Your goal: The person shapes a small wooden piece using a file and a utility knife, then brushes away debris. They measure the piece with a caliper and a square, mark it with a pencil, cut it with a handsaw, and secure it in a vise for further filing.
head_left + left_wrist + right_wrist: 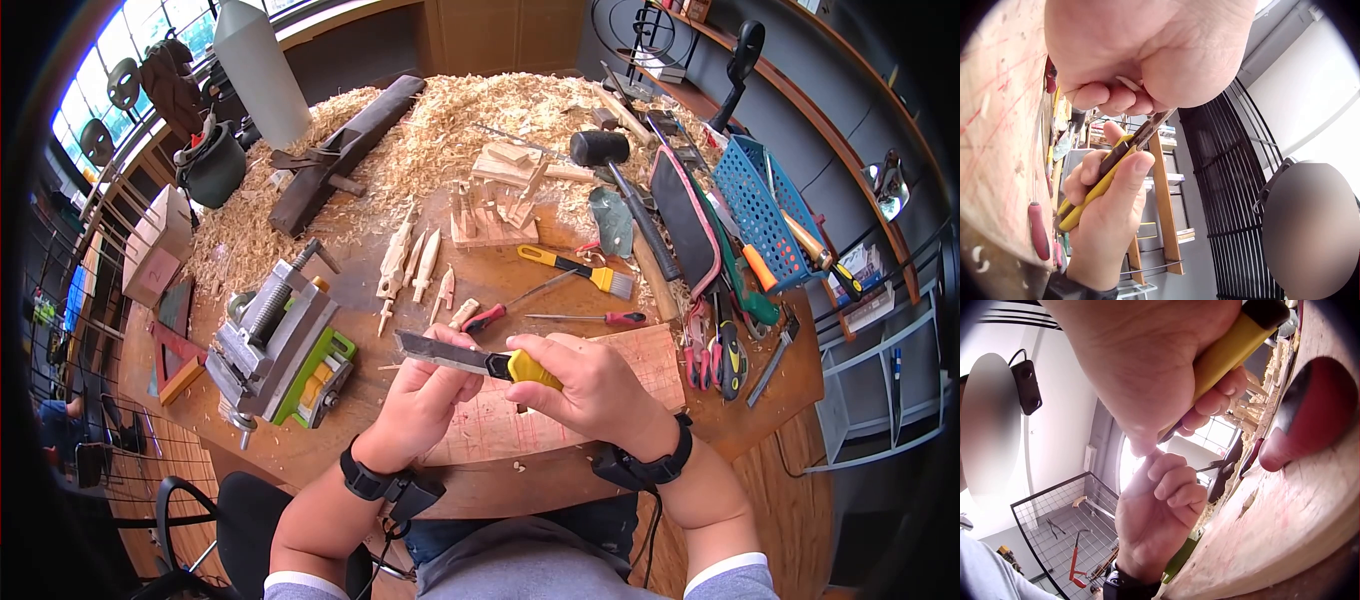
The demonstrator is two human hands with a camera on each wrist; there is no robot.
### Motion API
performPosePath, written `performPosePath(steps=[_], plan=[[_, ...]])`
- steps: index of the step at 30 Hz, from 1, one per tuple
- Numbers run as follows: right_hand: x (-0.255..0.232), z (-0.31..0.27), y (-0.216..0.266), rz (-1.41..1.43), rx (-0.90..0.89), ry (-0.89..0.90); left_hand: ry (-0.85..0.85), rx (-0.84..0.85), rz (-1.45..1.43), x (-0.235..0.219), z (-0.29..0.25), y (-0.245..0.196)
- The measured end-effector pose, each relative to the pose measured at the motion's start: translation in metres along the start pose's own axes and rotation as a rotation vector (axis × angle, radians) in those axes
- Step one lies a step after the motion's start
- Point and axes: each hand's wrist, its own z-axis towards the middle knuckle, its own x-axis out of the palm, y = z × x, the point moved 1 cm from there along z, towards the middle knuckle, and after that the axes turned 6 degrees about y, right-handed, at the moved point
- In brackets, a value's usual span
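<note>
My right hand (600, 385) grips the yellow handle of a snap-off utility knife (533, 370), thumb along its top. The long blade (440, 352) points left across the fingers of my left hand (425, 400). Those fingers are curled round a thin wooden stick; a pale bit of the stick (1127, 82) shows between them in the left wrist view, the rest mostly hidden. Both hands are over a wooden board (645, 370) marked with red lines. Beyond them lie small carved wooden pieces (426, 262) and a red-handled tool (485, 318).
At left stands a metal vise (270, 345) with a green base. Wood shavings (470, 120) heap across the back. A yellow brush (605, 280), a black mallet (600, 148), a blue basket (760, 205) and several hand tools crowd the right side.
</note>
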Motion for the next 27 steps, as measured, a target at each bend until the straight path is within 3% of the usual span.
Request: performPosePath(steps=[5,10,12,13,14,17,21,27], plan=[[-0.002,0.002,0.004,-0.041,0.006,-0.007,-0.002,0.051,0.211,0.000,-0.003,-0.002],[-0.006,0.006,-0.004,-0.075,0.014,-0.021,0.039,0.151,0.222,0.006,-0.004,-0.002],[-0.021,0.002,-0.030,0.043,0.262,-0.135,0.075,0.208,0.274,0.007,-0.005,-0.006],[-0.035,0.000,-0.022,0.100,0.343,-0.090,0.085,0.185,0.231,0.005,-0.002,-0.008],[-0.036,0.005,-0.014,0.097,0.329,-0.071,0.077,0.168,0.182,0.004,-0.003,-0.007],[-0.013,0.004,0.001,0.152,0.021,-0.086,0.020,0.102,0.170,0.006,0.000,-0.006],[-0.009,0.000,0.003,0.092,0.028,0.049,-0.028,0.031,0.142,0.005,-0.002,-0.004],[-0.011,-0.001,0.007,0.050,0.056,0.074,-0.072,-0.018,0.128,0.006,-0.001,-0.004]])
